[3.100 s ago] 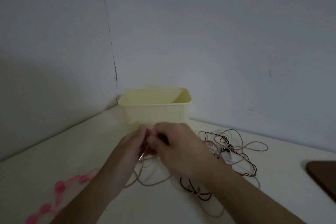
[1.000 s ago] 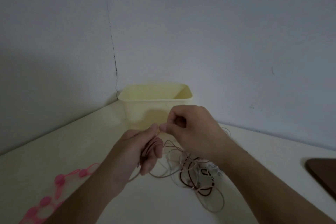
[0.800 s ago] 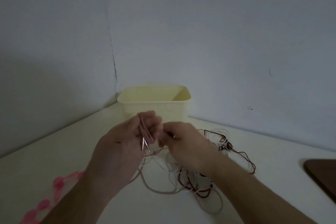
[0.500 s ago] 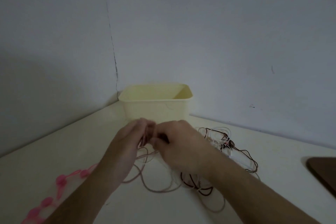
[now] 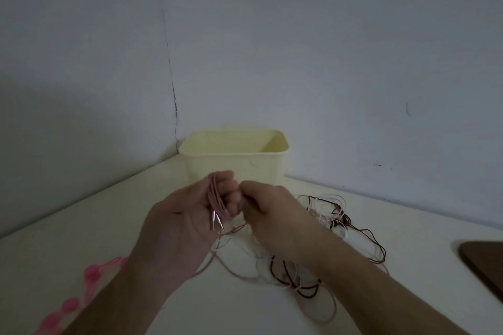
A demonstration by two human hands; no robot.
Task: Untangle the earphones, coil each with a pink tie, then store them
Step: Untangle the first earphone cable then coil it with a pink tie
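My left hand is raised palm-up above the table with several loops of a pale pink earphone cable wound around its fingers; two metal ends hang from the coil over the palm. My right hand sits just right of it, fingers curled, pinching the same cable next to the left fingertips. The loose rest of the pink cable runs down into a tangle of dark red and white earphones lying on the table under and right of my right forearm. Pink beaded ties lie at the lower left.
A pale yellow open box stands in the corner against the walls, just behind my hands. A dark brown board pokes in at the right edge. The cream table meets grey walls at left and back.
My left hand has turned palm-up and risen with the pink loops showing on its fingers. My right hand keeps circling the cable round it; the tangle has shifted slightly.
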